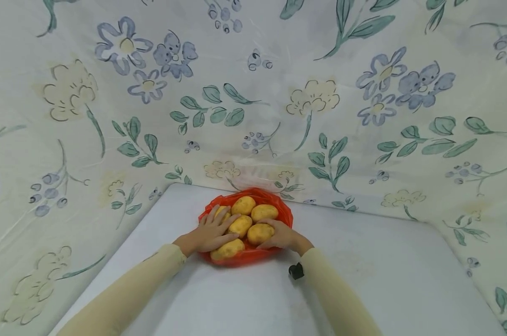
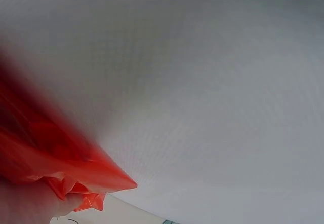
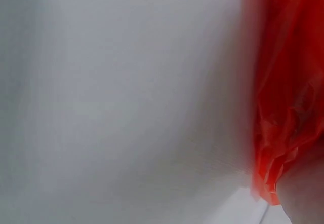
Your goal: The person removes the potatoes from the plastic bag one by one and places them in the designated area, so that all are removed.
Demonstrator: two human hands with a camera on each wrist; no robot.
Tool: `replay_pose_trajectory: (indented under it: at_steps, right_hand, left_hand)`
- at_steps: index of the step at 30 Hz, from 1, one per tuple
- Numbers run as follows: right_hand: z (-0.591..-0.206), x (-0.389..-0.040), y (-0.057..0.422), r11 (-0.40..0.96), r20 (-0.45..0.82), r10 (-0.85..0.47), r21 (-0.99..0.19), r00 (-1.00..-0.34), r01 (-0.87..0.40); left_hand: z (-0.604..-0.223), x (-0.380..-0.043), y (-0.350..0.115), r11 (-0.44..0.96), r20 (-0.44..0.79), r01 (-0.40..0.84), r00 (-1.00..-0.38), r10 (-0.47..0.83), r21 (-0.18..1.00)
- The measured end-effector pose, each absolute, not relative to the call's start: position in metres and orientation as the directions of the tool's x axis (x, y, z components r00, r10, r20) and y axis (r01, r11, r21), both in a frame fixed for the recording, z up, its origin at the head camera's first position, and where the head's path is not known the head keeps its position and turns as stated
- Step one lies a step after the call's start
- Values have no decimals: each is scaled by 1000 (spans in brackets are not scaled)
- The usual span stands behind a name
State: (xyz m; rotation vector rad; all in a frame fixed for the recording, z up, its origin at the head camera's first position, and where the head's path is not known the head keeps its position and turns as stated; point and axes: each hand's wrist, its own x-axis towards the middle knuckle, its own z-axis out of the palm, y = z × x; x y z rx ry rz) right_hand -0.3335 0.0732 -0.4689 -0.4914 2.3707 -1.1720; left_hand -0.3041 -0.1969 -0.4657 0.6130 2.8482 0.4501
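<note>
Several yellow potatoes lie together in an open red plastic bag on a white table. My left hand rests with spread, mostly straight fingers over the potatoes on the bag's left side. The right hand has its fingers and thumb around a potato at the bag's right side. In the left wrist view, the bag's crumpled edge lies beside part of the left hand. The right wrist view has the red plastic above a blurred part of the right hand.
The white tabletop spreads around the bag. Behind and at the sides hangs a flower-printed sheet, close to the bag's far edge. A small black object sits at the right wrist.
</note>
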Motion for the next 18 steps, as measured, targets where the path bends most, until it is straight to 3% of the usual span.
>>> replay_pose_trajectory:
  at_steps: [18]
  right_hand:
    - [-443,-337,77,544,-185,-466,-831,-865,-116]
  left_hand:
    - [-470,-310,-198,868,-133,359,-896,423,343]
